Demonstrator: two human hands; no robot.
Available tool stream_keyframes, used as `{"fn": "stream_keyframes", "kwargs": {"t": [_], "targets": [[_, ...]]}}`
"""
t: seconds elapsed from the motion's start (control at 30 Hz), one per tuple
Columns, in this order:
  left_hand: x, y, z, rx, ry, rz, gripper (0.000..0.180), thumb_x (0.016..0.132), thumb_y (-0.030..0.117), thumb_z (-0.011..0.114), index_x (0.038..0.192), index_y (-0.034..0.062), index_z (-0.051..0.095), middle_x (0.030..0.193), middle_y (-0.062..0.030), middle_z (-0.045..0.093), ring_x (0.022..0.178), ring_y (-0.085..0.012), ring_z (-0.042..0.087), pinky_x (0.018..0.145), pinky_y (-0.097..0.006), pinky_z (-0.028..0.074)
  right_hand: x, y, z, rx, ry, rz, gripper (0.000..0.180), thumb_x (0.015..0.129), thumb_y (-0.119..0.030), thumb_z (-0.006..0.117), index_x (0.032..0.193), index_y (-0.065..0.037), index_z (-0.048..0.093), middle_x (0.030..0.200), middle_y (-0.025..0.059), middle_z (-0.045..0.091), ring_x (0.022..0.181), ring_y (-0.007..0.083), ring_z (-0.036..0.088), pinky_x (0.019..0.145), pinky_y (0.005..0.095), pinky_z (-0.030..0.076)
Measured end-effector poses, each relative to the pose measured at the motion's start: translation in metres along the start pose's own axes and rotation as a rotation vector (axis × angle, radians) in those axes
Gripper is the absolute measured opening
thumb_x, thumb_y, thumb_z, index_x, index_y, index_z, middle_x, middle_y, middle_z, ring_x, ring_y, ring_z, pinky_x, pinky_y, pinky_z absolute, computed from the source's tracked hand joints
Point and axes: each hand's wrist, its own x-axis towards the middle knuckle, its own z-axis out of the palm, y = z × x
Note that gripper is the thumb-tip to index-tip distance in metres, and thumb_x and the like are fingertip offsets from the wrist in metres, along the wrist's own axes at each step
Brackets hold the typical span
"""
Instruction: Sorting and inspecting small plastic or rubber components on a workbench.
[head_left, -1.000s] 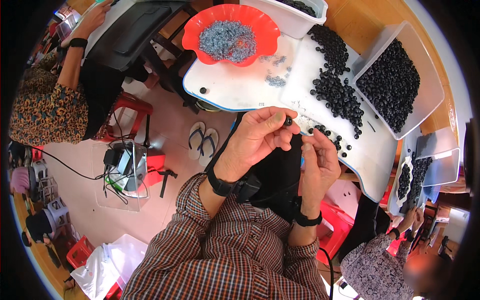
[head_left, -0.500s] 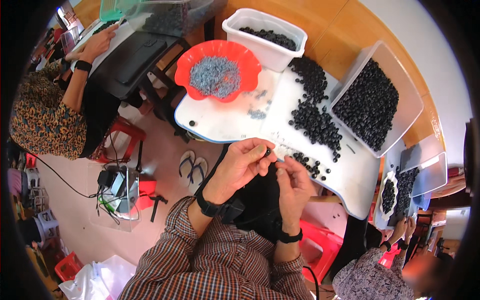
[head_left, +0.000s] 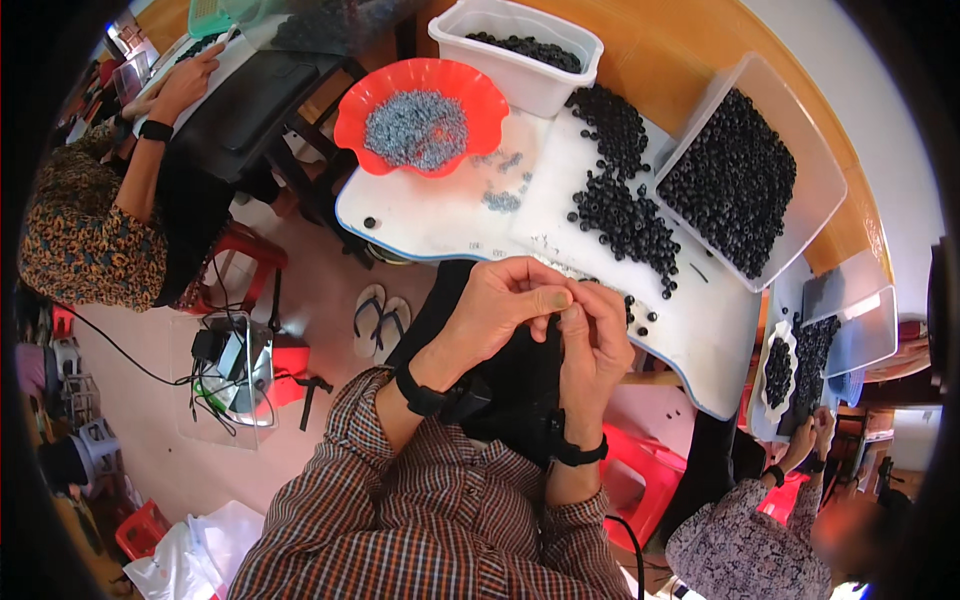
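1. My left hand [head_left: 500, 305] is raised in front of me at the near edge of the white board [head_left: 450, 215], its fingers curled shut with thumb and fingertips pinched together.
2. My right hand [head_left: 595, 335] sits just beside it, fingertips touching those of the left; its fingers are likewise closed into a pinch.
3. Whatever lies between the fingertips is too small and too covered to make out; I cannot tell what either pinch contains.
4. Both wrists carry black bands, and both forearms are in checked sleeves.
5. A few loose black rings [head_left: 640, 318] lie on the board just beyond my right hand.
6. A larger scatter of black rings [head_left: 620, 205] spreads across the board's middle, well apart from my hands.
7. A red bowl [head_left: 352, 110] holding small grey parts [head_left: 415, 125] stands at the far left end of the board.
8. A white tub [head_left: 520, 80] and a clear tray [head_left: 800, 190], both holding black rings, stand at the far side and right.
9. A person in a patterned top [head_left: 70, 230] sits to my left at another table.
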Motion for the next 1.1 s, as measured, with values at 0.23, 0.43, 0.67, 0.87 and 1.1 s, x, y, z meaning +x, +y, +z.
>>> {"fn": "stream_keyframes", "kwargs": {"t": [0.23,0.43,0.67,0.87,1.1], "targets": [[-0.009,0.004,0.017,0.132,-0.069,0.066,0.024,0.085,-0.001,0.068,0.109,-0.006,0.065,0.085,-0.0077,0.067,0.066,-0.0109,0.063,0.062,-0.023,0.054,-0.005,0.006,-0.01,0.23,0.085,0.119,0.012,0.093,-0.001,0.06,0.104,0.0,0.063,0.104,0.0066,0.058,0.088,0.0098,0.055,0.075,0.0223,0.046],[-0.014,-0.002,0.021,0.2,-0.019,0.145,0.024,0.084,-0.003,0.068,0.108,-0.0053,0.065,0.086,-0.0075,0.068,0.069,-0.0099,0.063,0.065,-0.023,0.055,-0.01,0.006,-0.01,0.208,0.12,0.11,0.01,0.093,-0.002,0.059,0.102,0.001,0.062,0.102,0.006,0.057,0.084,0.0091,0.053,0.073,0.0213,0.044],[-0.017,0.0,0.024,0.283,-0.005,0.207,0.021,0.084,0.0,0.069,0.104,-0.0039,0.067,0.078,-0.0043,0.067,0.068,-0.0068,0.062,0.062,-0.02,0.051,-0.013,0.008,-0.012,0.272,0.1,0.123,0.006,0.092,-0.001,0.06,0.097,0.001,0.061,0.099,0.0053,0.056,0.084,0.0105,0.053,0.074,0.0218,0.045],[-0.013,0.002,0.012,0.291,-0.11,0.089,0.02,0.083,-0.005,0.067,0.103,-0.0042,0.066,0.089,-0.0088,0.069,0.071,-0.0115,0.064,0.064,-0.023,0.055,-0.01,0.008,-0.021,0.732,-0.005,0.366,0.007,0.089,-0.002,0.063,0.095,0.002,0.064,0.096,0.0047,0.058,0.08,0.0113,0.056,0.072,0.0237,0.046],[-0.005,-0.003,0.004,0.179,-0.163,0.015,0.021,0.083,-0.005,0.066,0.104,-0.0067,0.065,0.088,-0.0125,0.068,0.07,-0.0141,0.065,0.062,-0.025,0.056,-0.006,0.011,-0.025,0.799,-0.015,0.469,0.005,0.088,-0.002,0.063,0.091,0.001,0.065,0.088,0.0045,0.062,0.071,0.0097,0.054,0.066,0.0224,0.043]]}}
